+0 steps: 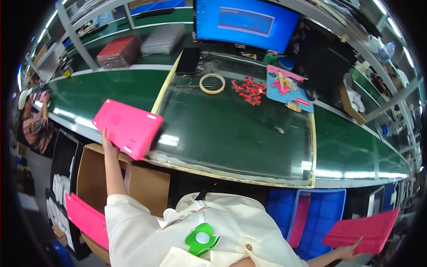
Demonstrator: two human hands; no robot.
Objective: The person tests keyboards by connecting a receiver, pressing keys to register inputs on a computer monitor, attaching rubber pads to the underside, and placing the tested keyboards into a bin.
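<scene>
A: Starting from the biggest?
B: Along the middle, a green workbench (124,84); at its back, a lit blue-screened monitor (249,22). Below the near edge, a cardboard carton (151,184) on the left and a blue plastic bin (329,204) on the right.
A: And in the hands?
B: Tilted above the bench's near edge, a glossy pink plastic shell (126,127), held in the left hand (110,144). Low on the right, over or beside the bin (hard to tell which), a darker pink panel (364,230), held in the right hand (349,252).
A: Fingers apart or together?
B: Clamped on one edge each, apparently; behind the plastic, impossible to tell.
A: Likely to go wrong?
B: Perhaps slipping, from smooth plastic gripped only at one edge. Perhaps knocking the bin's rim with the panel, from reaching to opposite sides at once. With a low swing of the shell, perhaps nudging the tape roll (212,91) or scattering the red plastic pieces (250,91).
</scene>
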